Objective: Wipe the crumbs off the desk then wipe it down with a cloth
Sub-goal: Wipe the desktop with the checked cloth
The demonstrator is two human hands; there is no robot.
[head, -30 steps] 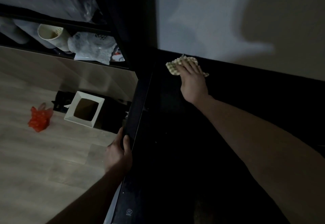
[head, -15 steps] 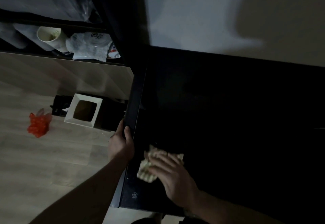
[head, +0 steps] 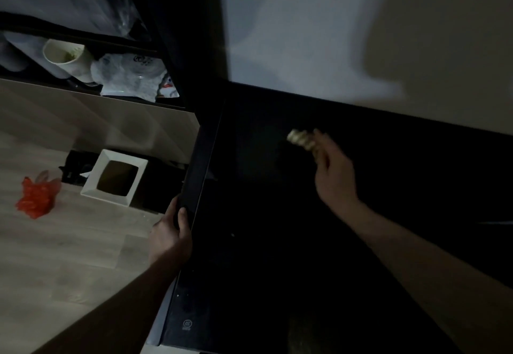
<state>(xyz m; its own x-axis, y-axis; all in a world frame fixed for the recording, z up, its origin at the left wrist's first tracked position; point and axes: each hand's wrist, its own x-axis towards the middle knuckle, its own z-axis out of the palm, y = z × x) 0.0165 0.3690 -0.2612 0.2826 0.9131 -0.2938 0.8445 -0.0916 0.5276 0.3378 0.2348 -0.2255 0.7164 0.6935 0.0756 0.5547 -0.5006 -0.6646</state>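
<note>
The black desk [head: 263,256] fills the middle and right of the dim view. My right hand [head: 333,176] reaches out over its far half and pinches a bunched checked cloth [head: 301,138] at the fingertips; hand and cloth are blurred. My left hand [head: 170,238] is wrapped around the desk's left edge, thumb on top. A few tiny pale specks, perhaps crumbs [head: 232,234], lie on the desk near the left edge.
Left of the desk on the wooden floor stand a white square bin [head: 95,184] and a crumpled red plastic bag [head: 36,196]. A dark shelf at the upper left holds a paper cup [head: 68,60] and plastic bags [head: 130,75]. A pale wall [head: 361,34] runs behind the desk.
My right hand has swept the cloth from the far edge down to the near left corner, then back out toward the far middle, now bunched. My left hand keeps its grip on the desk edge.
</note>
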